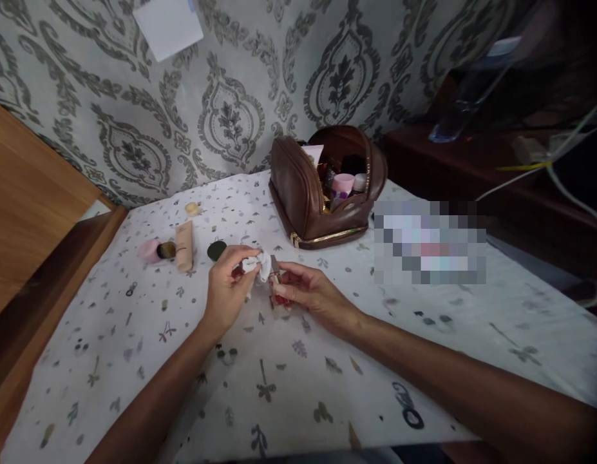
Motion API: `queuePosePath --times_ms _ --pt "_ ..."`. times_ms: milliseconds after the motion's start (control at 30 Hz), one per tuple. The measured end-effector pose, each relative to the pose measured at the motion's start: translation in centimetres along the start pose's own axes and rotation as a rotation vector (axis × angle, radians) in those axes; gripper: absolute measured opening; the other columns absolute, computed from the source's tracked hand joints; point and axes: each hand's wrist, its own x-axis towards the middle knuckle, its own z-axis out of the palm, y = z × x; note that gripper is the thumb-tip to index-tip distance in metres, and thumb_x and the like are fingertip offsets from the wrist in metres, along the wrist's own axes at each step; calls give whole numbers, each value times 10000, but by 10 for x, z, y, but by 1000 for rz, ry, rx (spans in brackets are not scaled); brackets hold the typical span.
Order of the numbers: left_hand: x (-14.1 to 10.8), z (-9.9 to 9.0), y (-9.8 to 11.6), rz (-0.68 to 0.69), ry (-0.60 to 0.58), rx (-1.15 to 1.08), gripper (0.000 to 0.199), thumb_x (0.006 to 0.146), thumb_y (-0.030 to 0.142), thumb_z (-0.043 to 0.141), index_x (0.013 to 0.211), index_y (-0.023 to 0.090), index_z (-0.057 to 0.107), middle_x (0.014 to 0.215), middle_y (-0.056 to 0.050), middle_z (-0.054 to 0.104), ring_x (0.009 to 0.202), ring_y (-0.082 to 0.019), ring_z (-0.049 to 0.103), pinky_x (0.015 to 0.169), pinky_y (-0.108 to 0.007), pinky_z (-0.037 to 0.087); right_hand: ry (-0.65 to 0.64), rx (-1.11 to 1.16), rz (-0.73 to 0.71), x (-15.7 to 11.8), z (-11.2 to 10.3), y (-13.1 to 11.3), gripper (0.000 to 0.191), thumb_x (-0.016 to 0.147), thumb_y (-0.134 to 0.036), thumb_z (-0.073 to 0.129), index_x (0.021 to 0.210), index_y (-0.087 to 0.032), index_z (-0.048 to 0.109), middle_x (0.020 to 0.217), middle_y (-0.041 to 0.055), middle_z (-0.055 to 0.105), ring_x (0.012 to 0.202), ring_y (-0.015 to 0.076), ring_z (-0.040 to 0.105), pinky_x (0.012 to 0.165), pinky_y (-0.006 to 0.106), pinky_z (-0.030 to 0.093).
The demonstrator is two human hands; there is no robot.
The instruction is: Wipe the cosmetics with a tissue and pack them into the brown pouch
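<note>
My left hand [232, 283] is closed on a crumpled white tissue [260, 263], pinched between thumb and fingers. A bit of dark red shows beside the tissue, too small to name. Between the fingertips of my right hand [313, 295] is a small cosmetic container [274, 283], greyish brown at the top and red lower down. The tissue is right at its upper end; whether they touch I cannot tell. Just behind my left hand lies a dark green round item [216, 250]. A peach-coloured tube [184, 246] is farther left.
An open brown cosmetic bag [303, 200] holding several items stands at the back. Left of the tube are a dark round jar [167, 249] and a pink item [149, 251]; a small yellow item [192, 209] lies behind. A blurred patch [429, 242] covers something at right.
</note>
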Motion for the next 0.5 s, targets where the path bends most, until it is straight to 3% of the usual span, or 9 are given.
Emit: queuePosePath --times_ms 200,333,500 --pt "-1 -3 2 116 -11 110 233 882 120 614 1028 264 726 1028 -32 645 837 -140 614 634 -232 472 -46 46 -12 -1 3 -1 315 784 -415 793 1032 -228 744 761 -7 624 712 130 585 567 248 462" --pt "-5 0 6 236 -70 170 299 887 51 569 1068 252 698 1057 -37 622 893 -143 618 697 -245 504 -24 143 -2 1 1 -2 358 752 -396 829 1053 -220 744 790 -3 651 727 121 594 598 241 483" --pt "-9 -1 15 347 -254 161 435 877 -37 484 1154 251 655 1106 -54 597 965 -149 610 781 -267 521 25 238 -10 5 -3 -3 330 744 -366 845 1026 -228 742 863 -2 684 773 112 606 705 251 517"
